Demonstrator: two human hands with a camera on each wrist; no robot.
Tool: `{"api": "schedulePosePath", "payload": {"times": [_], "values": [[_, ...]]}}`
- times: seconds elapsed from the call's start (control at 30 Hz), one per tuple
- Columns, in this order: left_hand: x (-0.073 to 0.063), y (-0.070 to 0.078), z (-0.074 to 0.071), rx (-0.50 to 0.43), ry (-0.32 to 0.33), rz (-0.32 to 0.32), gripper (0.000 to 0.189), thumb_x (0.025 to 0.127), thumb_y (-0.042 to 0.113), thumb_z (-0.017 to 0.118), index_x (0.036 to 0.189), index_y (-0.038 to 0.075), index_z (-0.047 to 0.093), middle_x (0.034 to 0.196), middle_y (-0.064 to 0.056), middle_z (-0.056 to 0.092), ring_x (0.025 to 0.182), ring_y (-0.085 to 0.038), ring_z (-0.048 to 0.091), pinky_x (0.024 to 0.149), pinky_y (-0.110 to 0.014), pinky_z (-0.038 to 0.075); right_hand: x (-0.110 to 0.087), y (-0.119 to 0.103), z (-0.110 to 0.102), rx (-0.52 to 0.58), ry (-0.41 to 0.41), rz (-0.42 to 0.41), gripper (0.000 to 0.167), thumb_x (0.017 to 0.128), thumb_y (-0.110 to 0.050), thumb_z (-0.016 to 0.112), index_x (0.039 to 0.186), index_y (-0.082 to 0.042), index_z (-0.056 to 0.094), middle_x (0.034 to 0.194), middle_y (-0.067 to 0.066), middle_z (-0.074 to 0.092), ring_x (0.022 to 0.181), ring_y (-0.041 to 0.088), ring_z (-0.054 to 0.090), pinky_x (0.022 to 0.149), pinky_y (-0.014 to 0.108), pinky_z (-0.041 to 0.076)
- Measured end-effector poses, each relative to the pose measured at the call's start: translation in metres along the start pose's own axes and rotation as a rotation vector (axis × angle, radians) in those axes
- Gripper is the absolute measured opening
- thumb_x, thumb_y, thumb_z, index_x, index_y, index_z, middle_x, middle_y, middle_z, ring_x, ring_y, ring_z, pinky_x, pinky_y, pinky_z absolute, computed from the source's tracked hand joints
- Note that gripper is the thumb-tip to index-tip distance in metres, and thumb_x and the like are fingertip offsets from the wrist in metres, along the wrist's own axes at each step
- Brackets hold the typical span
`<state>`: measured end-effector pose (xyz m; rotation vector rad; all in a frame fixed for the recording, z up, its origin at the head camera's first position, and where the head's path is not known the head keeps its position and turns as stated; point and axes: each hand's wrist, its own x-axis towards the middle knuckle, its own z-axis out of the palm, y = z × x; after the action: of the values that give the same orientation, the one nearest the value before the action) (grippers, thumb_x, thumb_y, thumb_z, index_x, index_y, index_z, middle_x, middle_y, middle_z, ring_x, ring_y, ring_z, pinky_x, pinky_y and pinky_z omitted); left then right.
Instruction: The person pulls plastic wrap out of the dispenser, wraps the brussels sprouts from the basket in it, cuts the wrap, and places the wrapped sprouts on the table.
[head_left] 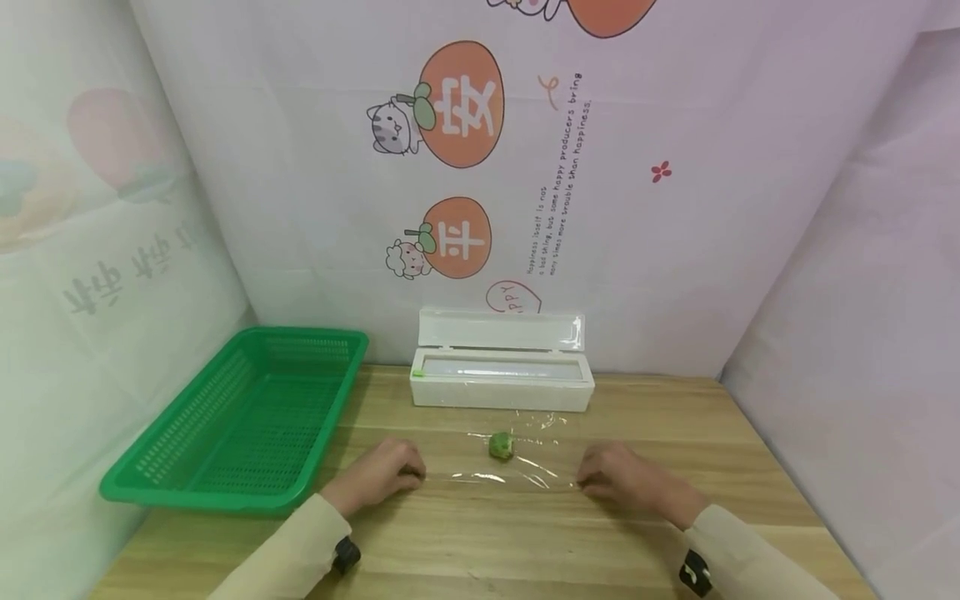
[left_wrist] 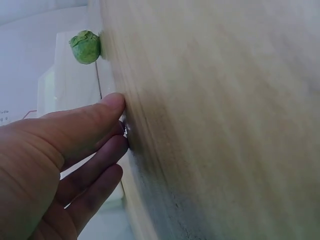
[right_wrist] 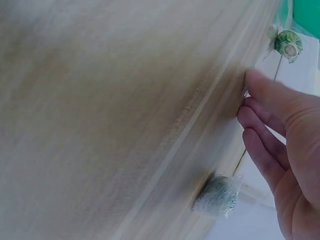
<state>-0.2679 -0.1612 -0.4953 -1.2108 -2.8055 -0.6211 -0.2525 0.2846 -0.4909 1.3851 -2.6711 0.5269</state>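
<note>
A Brussels sprout [head_left: 501, 446] sits on a clear sheet of cling film [head_left: 532, 475] spread on the table, its pale cut stem end [right_wrist: 290, 50] showing in the right wrist view. With thumb and fingertips, my left hand [head_left: 386, 472] pinches the film's near left corner, low at the tabletop. At the near right corner my right hand [head_left: 618, 475] pinches the film the same way. Beyond the sheet, a white cling film dispenser [head_left: 502, 394] stands with its lid [head_left: 501, 331] raised. The film's edges are hard to make out.
To the left is a green plastic basket [head_left: 318, 417] with slotted sides. A small film-wrapped green thing [right_wrist: 217, 196] lies beyond my right hand in the right wrist view. White printed cloth [head_left: 622, 275] closes off the back and both sides of the wooden table [head_left: 480, 542].
</note>
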Motion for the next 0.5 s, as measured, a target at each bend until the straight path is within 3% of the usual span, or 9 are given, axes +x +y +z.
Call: {"api": "schedulePosePath", "payload": {"times": [0.23, 0.5], "values": [[0.005, -0.001, 0.002, 0.065, 0.025, 0.034, 0.008, 0.090, 0.006, 0.081, 0.086, 0.012, 0.083, 0.087, 0.002, 0.078, 0.081, -0.004, 0.069, 0.074, -0.019, 0.060, 0.002, 0.000, -0.001, -0.046, 0.011, -0.006, 0.015, 0.086, 0.002, 0.080, 0.090, -0.012, 0.079, 0.087, -0.002, 0.074, 0.080, 0.006, 0.066, 0.073, 0.021, 0.060], [0.007, 0.002, 0.006, 0.087, 0.009, 0.001, 0.017, 0.094, 0.006, 0.077, 0.078, 0.013, 0.075, 0.082, 0.004, 0.073, 0.077, -0.002, 0.062, 0.069, -0.019, 0.057, 0.001, -0.003, 0.009, -0.203, 0.003, 0.071, 0.013, 0.094, -0.004, 0.073, 0.091, -0.017, 0.072, 0.093, -0.006, 0.069, 0.085, 0.006, 0.063, 0.074, 0.025, 0.061]]}}
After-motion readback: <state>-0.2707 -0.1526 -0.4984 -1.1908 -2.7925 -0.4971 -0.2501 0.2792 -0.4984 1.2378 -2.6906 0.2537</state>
